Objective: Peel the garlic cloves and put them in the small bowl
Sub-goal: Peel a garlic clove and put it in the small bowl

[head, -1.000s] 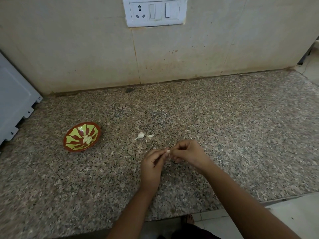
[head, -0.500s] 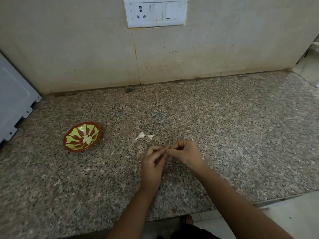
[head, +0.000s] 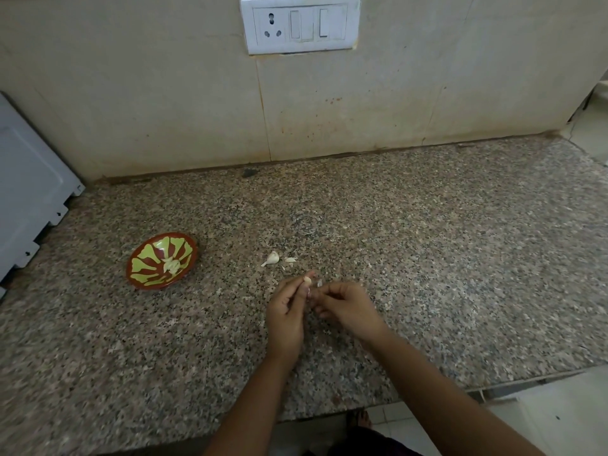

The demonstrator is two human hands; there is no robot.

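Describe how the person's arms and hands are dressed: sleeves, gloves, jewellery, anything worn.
Both hands are bare: the left hand and right hand wear no gloves. No sleeves show; the forearms are uncovered down to the frame's lower edge. No watch or bangle shows at either wrist. Any ring is too small to tell.

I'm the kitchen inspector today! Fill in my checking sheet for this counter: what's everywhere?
Surface: speckled granite counter.
Job's things: small bowl holding peeled cloves; one unpeeled clove lying on the counter.
Clutter: skin scraps beside that clove.
Hands: left hand pinches a garlic clove; right hand appears to pinch a skin flake.
Cables: nothing seen.
Surroundings: tiled wall, socket panel, white appliance at left.
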